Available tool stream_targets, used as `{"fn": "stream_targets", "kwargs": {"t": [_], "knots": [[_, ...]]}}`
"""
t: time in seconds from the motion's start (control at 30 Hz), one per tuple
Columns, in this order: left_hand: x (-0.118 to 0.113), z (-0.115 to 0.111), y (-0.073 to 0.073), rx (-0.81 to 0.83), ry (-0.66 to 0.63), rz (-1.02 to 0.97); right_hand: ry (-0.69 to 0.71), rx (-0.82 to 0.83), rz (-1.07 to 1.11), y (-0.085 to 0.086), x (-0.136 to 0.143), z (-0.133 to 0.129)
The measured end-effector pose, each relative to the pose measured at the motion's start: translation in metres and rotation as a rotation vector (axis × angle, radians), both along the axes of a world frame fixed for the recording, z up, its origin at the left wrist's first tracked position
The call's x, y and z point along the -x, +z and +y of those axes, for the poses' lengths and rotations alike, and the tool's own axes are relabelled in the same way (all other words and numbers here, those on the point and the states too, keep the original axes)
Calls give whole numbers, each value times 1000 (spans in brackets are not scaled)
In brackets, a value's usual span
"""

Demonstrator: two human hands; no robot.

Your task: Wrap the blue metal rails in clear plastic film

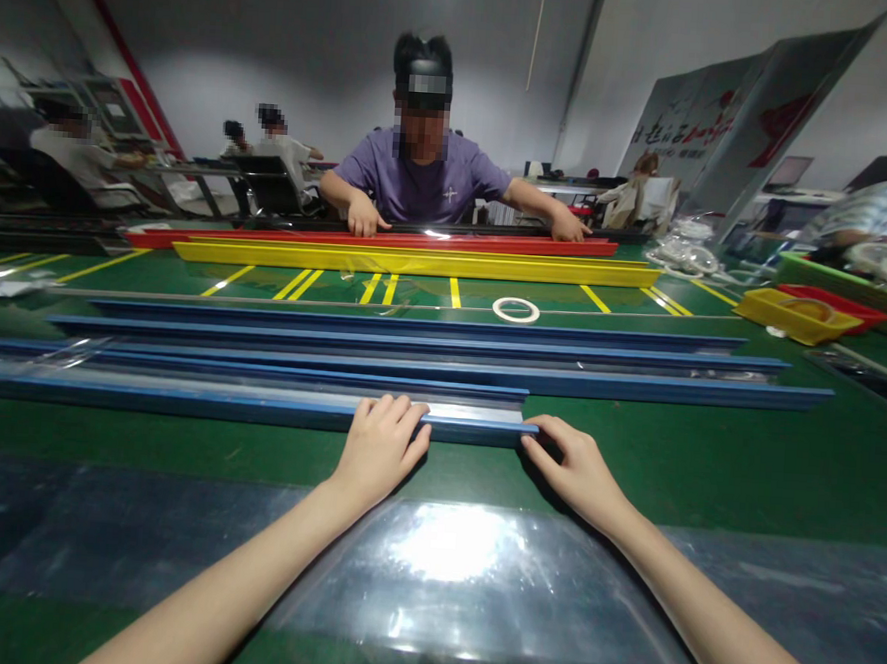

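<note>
A long blue plastic channel strip (474, 432) lies closest to me, running off to the left. My left hand (380, 450) is wrapped over its near edge, fingers on top and thumb toward me. At the strip's right end, my right hand (576, 468) pinches the tip between thumb and fingers. Just behind lie several more long blue channel strips (672, 390), roughly parallel and reaching further right. A shiny clear plastic sheet (457, 603) is spread flat below my forearms.
Across the green table (706, 468) lie a yellow strip (418, 264) and a red strip (509, 245). A person in a purple shirt (423, 175) has both hands near them. A white tape ring (497, 310) and a yellow tray (782, 318) are further off.
</note>
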State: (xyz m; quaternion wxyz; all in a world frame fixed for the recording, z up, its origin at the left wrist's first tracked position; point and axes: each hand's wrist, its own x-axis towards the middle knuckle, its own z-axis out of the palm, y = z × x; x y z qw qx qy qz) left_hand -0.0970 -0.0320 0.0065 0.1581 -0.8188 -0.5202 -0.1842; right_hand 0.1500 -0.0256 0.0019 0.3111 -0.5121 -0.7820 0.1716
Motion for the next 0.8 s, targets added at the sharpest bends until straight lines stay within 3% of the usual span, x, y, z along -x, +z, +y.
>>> {"fn": "stream_targets", "kwargs": {"t": [0.8], "knots": [[0,-1,-1,21,14,-59,-8,-12,-16,2,1,-1]]}}
